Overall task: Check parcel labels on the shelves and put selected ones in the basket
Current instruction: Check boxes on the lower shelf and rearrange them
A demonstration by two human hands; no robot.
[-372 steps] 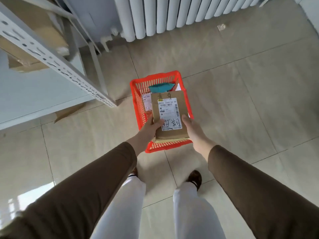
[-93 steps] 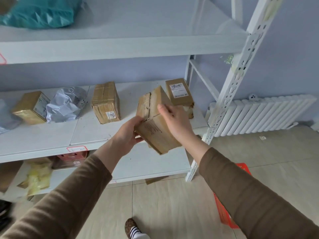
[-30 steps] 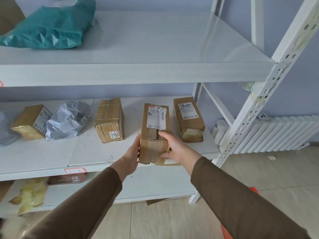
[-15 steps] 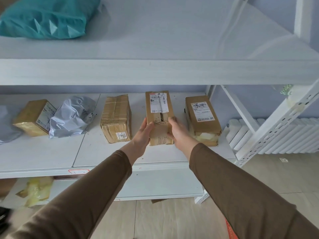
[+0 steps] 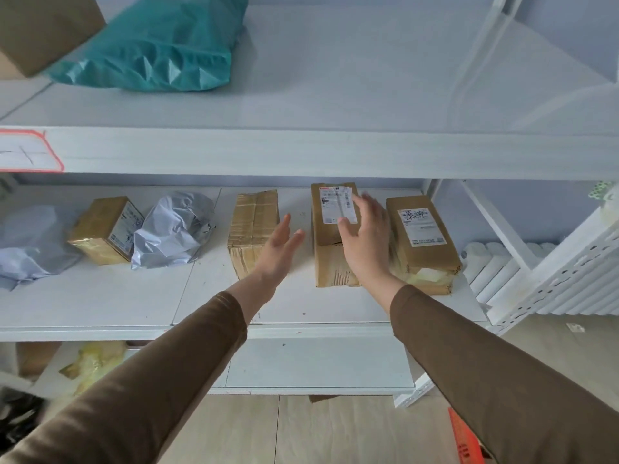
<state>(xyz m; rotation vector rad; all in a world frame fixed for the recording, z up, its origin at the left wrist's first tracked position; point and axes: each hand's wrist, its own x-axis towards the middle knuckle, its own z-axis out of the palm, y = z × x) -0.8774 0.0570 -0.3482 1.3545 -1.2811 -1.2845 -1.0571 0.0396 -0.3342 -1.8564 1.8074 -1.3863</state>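
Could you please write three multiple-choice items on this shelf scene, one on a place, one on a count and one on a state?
1. Where does the teal bag lie?
A. on the top shelf
B. on the floor
C. in the basket

2. How many cardboard boxes stand on the middle shelf?
A. two
B. four
C. six

3. What are the two hands doing?
A. both grip one box
B. both are open and hold nothing
C. one holds the grey bag

Answers:
1 A, the teal bag rests on the board above the row of boxes.
2 B, one box stands at the left, then a taped box, a labelled box and a rightmost box.
3 B, the left hand and the right hand show straight fingers with nothing gripped.
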